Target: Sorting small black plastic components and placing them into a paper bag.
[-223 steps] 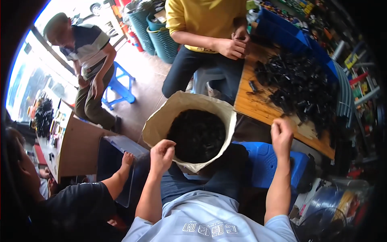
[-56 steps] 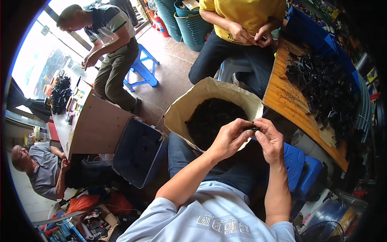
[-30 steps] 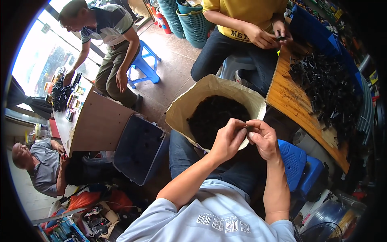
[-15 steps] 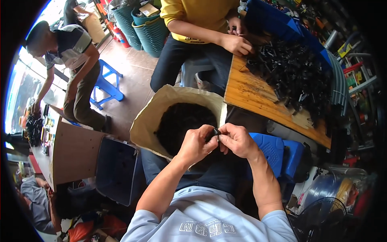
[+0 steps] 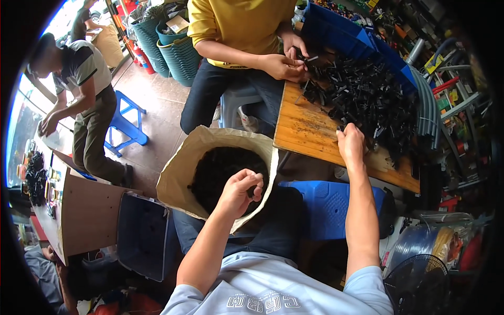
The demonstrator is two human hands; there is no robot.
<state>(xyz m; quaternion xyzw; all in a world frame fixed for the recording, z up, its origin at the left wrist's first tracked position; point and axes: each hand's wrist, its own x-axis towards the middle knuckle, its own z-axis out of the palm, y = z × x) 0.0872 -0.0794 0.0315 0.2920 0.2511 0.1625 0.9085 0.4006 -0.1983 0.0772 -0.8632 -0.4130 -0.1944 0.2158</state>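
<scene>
While L hand (image 5: 240,192) curls above sack (image 5: 179,170), R hand (image 5: 350,143) sits by blk pcs (image 5: 359,92), grips unclear, shirt (image 5: 273,278) lettered.

Upper-left window glare, black fisheye rim.

Your bare left hand (image 5: 239,194) partly hid the dark pile (image 5: 220,163) inside the cream, wide-mouthed sack (image 5: 176,176); beyond the sack, a yellow-shirted person (image 5: 239,29) was cropped.
</scene>
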